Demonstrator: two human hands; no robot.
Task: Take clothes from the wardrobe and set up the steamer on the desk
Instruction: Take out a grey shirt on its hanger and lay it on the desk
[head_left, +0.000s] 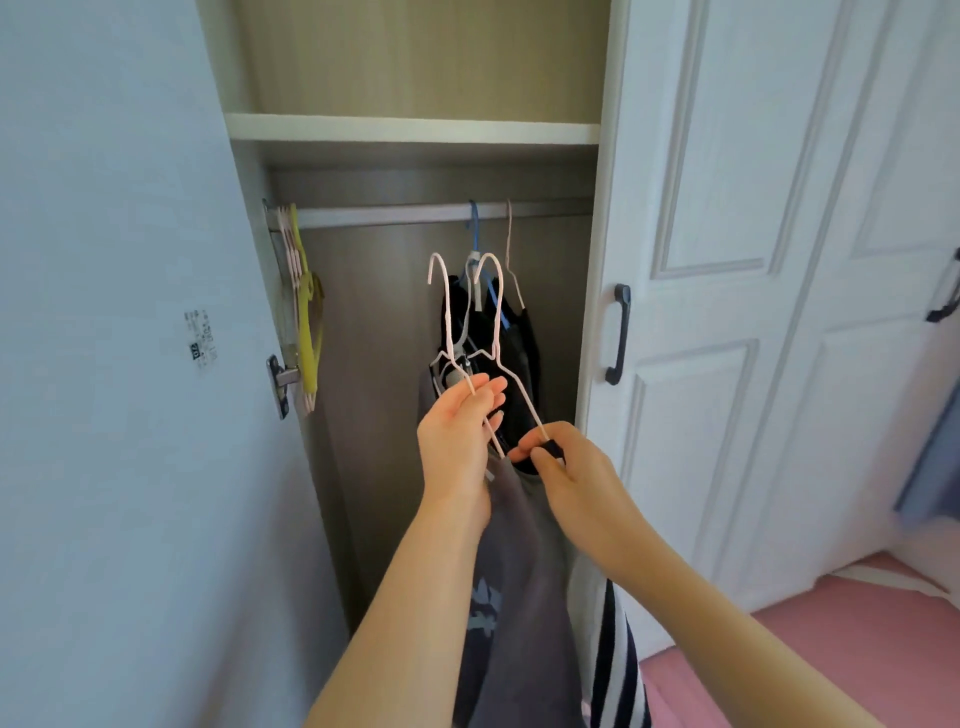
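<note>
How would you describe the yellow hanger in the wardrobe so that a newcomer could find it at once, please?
Look inside the open wardrobe, along the rail under the shelf, to its far left end by the side wall. A bunch of empty hangers hangs there; the yellow hanger is the only brightly coloured one, beside pale pink ones.

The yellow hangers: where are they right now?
In the head view, the yellow hangers hang at the far left end of the wardrobe rail, beside the door hinge, away from both hands.
</note>
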